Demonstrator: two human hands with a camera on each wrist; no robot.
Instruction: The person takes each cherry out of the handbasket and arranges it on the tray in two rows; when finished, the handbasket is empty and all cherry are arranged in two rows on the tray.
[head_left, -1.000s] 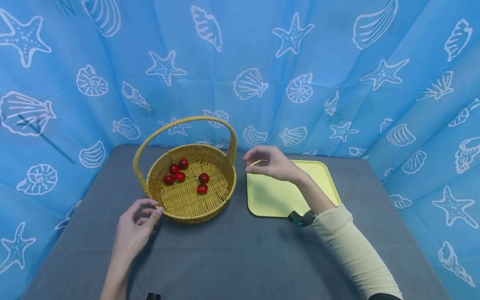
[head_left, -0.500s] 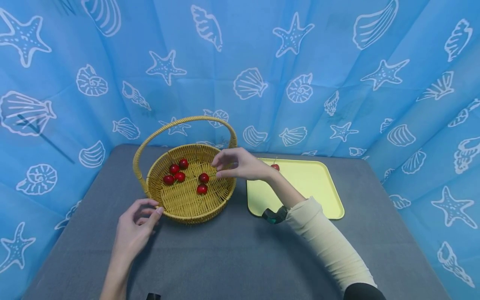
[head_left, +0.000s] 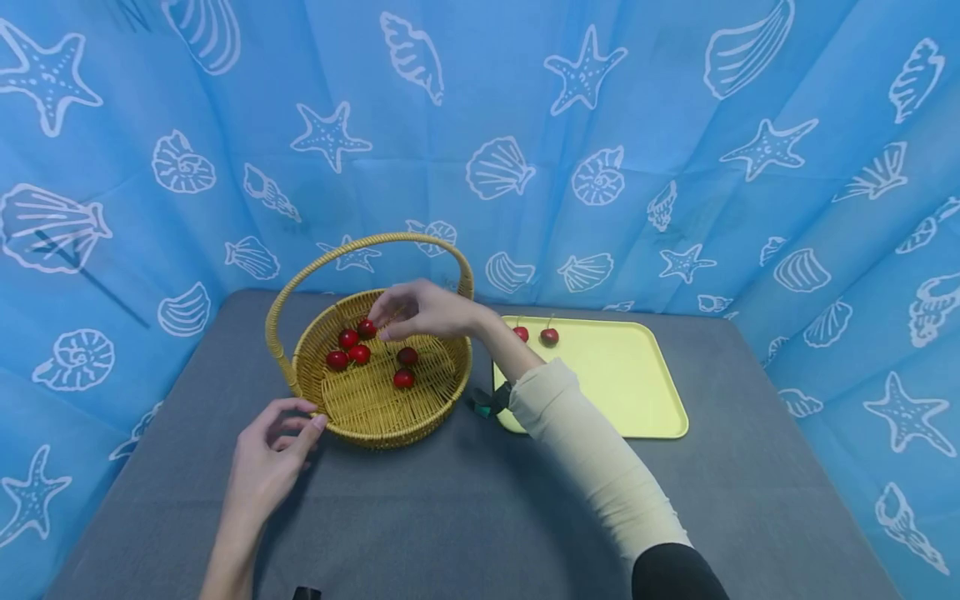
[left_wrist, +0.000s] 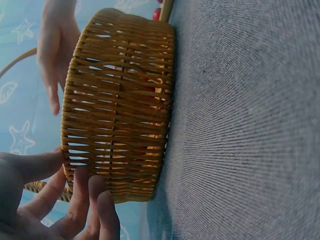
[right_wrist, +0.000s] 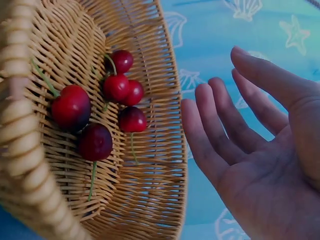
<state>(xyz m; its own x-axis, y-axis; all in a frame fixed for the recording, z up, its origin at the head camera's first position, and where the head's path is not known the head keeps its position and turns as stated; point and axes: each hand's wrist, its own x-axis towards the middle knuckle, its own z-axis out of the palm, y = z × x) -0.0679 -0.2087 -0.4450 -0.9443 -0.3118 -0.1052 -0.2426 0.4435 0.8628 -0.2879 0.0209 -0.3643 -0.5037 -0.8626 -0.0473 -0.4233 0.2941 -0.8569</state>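
A round wicker basket (head_left: 390, 435) with a tall arched handle stands left of centre, and several red cherries (right_wrist: 71, 108) with green stems lie inside it. My left hand (head_left: 273, 454) pinches the basket's near-left rim between thumb and fingers; the left wrist view shows the fingertips against the woven wall (left_wrist: 115, 115). My right hand (head_left: 431, 310) is over the basket, fingers loosely bent, close above the cherries at the back. In the right wrist view that hand holds nothing, its palm and fingers apart from the fruit.
A yellow tray (head_left: 607, 383) lies right of the basket, with two cherries (head_left: 550, 337) at its back left, one partly behind my right forearm. Grey cloth (head_left: 450, 525) covers the table, and a blue curtain (head_left: 525, 100) with shell prints rises behind and at the sides.
My right hand has moved left from over the tray to above the basket, uncovering two cherries on the tray. The left hand stays at the rim.
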